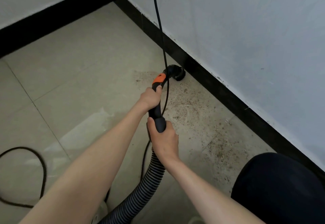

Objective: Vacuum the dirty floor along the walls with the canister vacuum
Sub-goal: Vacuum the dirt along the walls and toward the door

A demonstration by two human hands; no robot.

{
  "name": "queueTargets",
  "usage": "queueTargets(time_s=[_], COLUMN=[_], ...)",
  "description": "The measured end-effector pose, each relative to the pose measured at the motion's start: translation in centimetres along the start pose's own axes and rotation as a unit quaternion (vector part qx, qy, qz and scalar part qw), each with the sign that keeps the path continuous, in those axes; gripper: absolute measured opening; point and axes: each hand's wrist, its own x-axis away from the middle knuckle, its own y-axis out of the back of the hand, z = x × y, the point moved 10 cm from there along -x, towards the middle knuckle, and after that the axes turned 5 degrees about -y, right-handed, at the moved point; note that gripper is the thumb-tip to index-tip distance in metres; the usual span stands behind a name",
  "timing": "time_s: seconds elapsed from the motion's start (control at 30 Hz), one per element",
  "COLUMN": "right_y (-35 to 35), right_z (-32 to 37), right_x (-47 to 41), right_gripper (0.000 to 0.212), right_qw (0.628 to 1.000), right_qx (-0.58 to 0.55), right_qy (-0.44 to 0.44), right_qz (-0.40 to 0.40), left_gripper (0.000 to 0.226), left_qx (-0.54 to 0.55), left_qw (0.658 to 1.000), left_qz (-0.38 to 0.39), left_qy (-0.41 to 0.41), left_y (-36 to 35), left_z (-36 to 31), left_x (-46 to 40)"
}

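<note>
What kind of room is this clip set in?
Probably a bare indoor room corner: plain white walls, a black baseboard and a dusty beige tiled floor.

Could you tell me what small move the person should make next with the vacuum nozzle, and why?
Probably draw the brush nozzle back toward the body along the black baseboard. It sits at the far end of the dirt patch, and brown specks cover the tiles between it and the knee. Both the left hand and right hand grip the curved handle, so a pull is easy.
</note>
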Motion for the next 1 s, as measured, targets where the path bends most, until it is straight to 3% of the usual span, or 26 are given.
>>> queueTargets(time_s=[0.13,0.5,0.67,1.0], right_y=[-1.0,-7.5,-9.2,-5.2], right_z=[1.3,5.4,5.5,1.4], right_x=[-0.6,-3.0,-2.7,-1.5], right_gripper=[0.041,0.04,0.043,0.036], right_qw=[1.0,0.987,0.977,0.986], right_qx=[0.008,0.035,0.058,0.038], right_qy=[0.012,0.064,0.071,0.049], right_qz=[0.015,0.142,0.191,0.154], left_gripper=[0.058,0.057,0.055,0.054], left_qx=[0.029,0.042,0.066,0.054], left_qw=[1.0,0.984,0.974,0.979], left_qz=[-0.005,-0.159,-0.191,-0.169], left_qy=[0.003,0.067,0.099,0.096], left_y=[1.5,11.0,12.8,8.0], left_z=[0.2,4.2,7.1,5.8], left_x=[-0.7,-1.2,-0.3,2.5])
